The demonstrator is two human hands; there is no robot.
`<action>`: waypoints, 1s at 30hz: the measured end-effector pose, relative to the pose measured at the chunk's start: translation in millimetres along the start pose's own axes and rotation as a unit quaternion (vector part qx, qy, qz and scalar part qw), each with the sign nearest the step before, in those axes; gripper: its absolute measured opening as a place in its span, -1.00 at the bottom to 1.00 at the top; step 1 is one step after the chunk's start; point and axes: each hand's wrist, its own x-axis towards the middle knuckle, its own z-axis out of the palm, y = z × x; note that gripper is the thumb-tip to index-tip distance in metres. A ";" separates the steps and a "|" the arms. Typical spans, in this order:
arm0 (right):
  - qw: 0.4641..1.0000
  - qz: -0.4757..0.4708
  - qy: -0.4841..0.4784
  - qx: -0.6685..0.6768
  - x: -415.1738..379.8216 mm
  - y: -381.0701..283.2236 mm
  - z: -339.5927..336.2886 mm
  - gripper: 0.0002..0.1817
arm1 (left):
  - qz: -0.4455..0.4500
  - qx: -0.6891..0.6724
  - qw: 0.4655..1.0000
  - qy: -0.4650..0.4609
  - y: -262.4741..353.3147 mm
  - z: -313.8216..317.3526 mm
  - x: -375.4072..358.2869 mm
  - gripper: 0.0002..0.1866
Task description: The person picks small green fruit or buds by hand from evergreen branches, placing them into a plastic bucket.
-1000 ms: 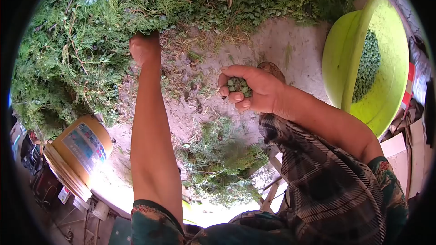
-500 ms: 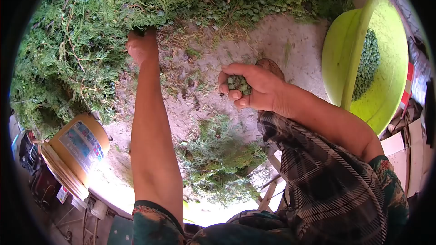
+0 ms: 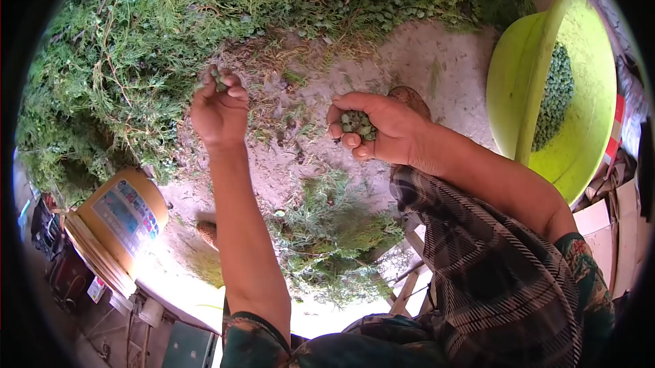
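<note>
My left hand [image 3: 220,117] is raised beside the edge of a heap of green conifer branches [image 3: 143,74], its fingers curled round a few small green cones [image 3: 218,81]. Over the bare surface to the right, my right hand [image 3: 396,129] is cupped, palm turned up, round a cluster of green cones [image 3: 357,124]. Thumb and fingers close about that handful, and the cones show between them.
A lime-green basin [image 3: 508,88] with a heap of green cones [image 3: 554,98] stands tilted at the right. Left lies a yellow bucket [image 3: 129,207]. Loose sprigs [image 3: 334,231] lie near my body; a plaid cloth [image 3: 477,252] hangs beneath my right arm.
My left hand has drawn back from the branches toward me, now with cones showing in its fingers. My right hand stays nearly where it was, still holding its cones.
</note>
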 end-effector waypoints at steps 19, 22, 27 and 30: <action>0.986 -0.004 -0.127 0.108 5.8 -4.9 -12.0 -0.75 | 0.036 0.712 0.667 0.216 -43.8 99.0 -5.9 -0.55; 0.995 -0.003 -0.069 0.069 -0.9 -6.0 -5.6 -0.77 | 0.186 0.868 0.416 0.195 -47.3 50.7 42.6 -0.40; 0.997 0.002 -0.034 0.069 -7.4 -4.1 -7.9 -0.80 | 0.080 0.903 0.309 0.287 -67.2 48.4 84.7 -0.42; 0.997 0.004 -0.030 0.067 -5.7 -4.6 -10.9 -0.83 | 0.077 0.884 0.357 0.292 -63.1 45.2 91.6 -0.54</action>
